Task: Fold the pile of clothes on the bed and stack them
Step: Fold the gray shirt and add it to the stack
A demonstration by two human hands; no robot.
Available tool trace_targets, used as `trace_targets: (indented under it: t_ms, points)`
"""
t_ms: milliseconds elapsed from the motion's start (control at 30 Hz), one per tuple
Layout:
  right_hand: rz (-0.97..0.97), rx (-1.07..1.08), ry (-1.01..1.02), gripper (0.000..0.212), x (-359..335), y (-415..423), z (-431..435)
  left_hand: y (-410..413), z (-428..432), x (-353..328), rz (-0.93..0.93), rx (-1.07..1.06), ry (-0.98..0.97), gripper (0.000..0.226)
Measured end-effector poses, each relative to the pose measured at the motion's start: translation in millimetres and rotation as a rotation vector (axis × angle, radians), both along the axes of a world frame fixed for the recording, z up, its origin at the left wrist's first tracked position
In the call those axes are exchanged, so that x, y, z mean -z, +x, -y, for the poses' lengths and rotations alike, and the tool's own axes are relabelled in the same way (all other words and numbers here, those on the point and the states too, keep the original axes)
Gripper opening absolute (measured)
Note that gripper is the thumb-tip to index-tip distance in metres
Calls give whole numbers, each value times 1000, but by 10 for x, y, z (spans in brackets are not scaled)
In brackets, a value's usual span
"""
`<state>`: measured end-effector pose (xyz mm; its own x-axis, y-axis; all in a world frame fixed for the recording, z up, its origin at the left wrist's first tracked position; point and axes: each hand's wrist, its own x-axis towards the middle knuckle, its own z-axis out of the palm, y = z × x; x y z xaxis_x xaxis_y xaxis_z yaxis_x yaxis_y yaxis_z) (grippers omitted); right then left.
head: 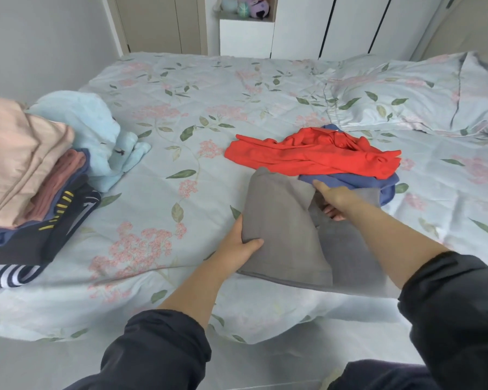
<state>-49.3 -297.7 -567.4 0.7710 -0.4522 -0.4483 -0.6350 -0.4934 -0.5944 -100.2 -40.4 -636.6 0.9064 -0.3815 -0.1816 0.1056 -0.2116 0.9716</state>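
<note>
Grey garment mid-fold, lower centre of frame.
Left hand (pixel 241 243) grasps the grey soft cotton garment (pixel 282 220) by its edge; right hand (pixel 334 199) pinches a flap, likely to square it; folded stack (pixel 31 192) waits far left.

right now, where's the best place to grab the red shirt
On the red shirt, probably the raised collar end on its far side. Pinch it from above, since it stands proud of the blue garment beneath.
</note>
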Motion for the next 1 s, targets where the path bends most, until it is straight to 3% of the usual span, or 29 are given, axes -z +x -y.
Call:
trace_targets:
  t_ms: [133, 267, 433, 500, 600, 733, 867, 1000]
  points:
    - [104, 35, 47, 61, 46, -249, -52, -10, 26, -15, 33, -13, 28, 70]
    - [47, 22, 122, 52, 153, -440, -182, -13, 50, -25, 45, -29, 45, 70]
    - [41, 0, 51, 46, 198, -477, -328, -21, 74, -34, 49, -42, 67, 71]
    - [86, 39, 146, 53, 214, -417, -391, -28, 76, -46, 50, -44, 74, 71]
    - [191, 237, 384, 46, 183, -384, -436, -36, 68, -58, 55, -45, 80, 71]
    - [109, 253, 734, 36, 135, -501, -491, -85, 83, -104, 68, -11, 125, 74]
    - [283, 195, 616, 35, 154, -578, -410, -101, 175, -199, 106, 2, 218, 83]
    - [353, 126, 709, 37, 151, -679, -313, -114, 310, -332, 137, 55, 217, 75]
